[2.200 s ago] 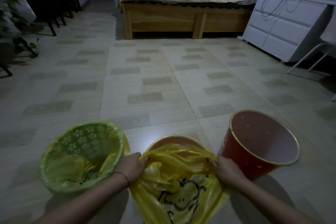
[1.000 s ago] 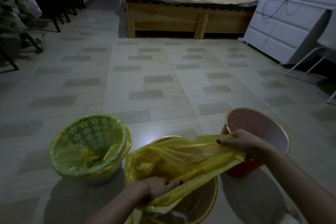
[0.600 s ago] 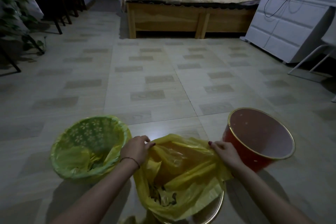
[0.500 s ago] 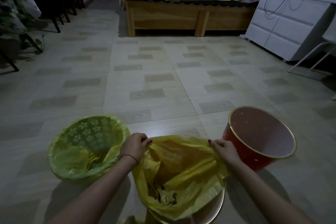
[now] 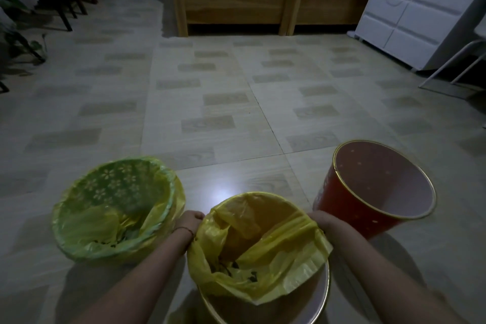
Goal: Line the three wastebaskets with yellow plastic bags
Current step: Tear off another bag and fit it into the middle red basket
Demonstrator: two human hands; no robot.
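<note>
We have pulled the yellow bag [image 5: 265,250] over the middle wastebasket's [image 5: 319,294] far rim; both our left hand [image 5: 190,221] and right hand [image 5: 321,221] grip its edge.

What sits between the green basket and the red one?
Head view: the middle wastebasket, its yellow bag half fitted, left hand and right hand gripping the bag's edges.

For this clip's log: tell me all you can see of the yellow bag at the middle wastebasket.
The yellow bag is thin, crinkly, translucent plastic with dark print showing low inside. Its mouth is spread open over the far rim of the middle wastebasket, while its near edge hangs loose inside, leaving the near gold rim bare. A fold runs across the opening. The left hand grips its left edge and the right hand its right edge.
</note>
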